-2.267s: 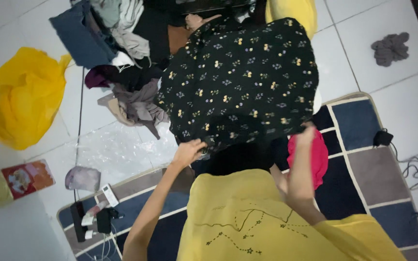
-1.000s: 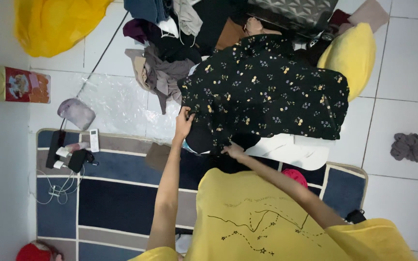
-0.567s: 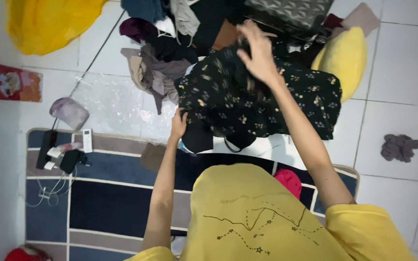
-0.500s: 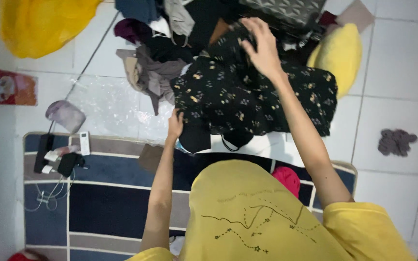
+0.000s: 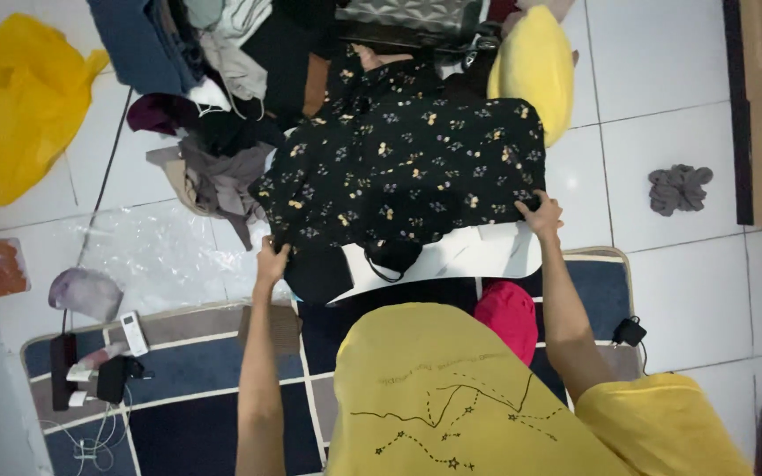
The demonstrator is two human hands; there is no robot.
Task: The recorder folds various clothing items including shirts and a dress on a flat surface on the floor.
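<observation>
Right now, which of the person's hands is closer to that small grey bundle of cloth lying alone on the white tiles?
The right hand. It grips the floral garment's corner, with bare tile between it and the grey bundle. The left hand holds the opposite corner, farther away.

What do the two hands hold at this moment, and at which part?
Both hold the black floral garment: the left hand grips its lower left corner, the right hand its lower right corner, spread over the white board.
</observation>
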